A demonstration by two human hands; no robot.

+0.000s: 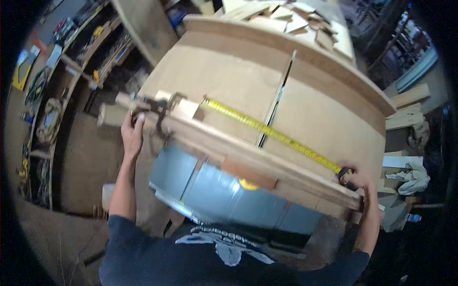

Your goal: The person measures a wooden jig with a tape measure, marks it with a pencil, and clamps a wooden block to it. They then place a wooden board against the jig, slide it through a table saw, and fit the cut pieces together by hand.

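A yellow tape measure (281, 137) is drawn out across a wooden sled, its hooked end by a small wood block (186, 108) at the left. My right hand (359, 180) is closed around the dark tape case, beside the right end of the wooden fence (257, 155). At the fence's left end, my left hand (132, 131) has its fingers curled against a metal clamp (164, 110); the exact grip is partly hidden. The clamp sits around the fence next to the block. Under the blade strip, the tape crosses a long slot (278, 102) in the sled base (324, 114).
A taller curved-looking board (286, 43) edges the sled's far side, with wood offcuts (296, 21) piled behind it. The grey saw table (224, 183) lies nearest my body. Shelves (71, 71) with tools stand left; boards and a crumpled cloth (414, 178) lie right.
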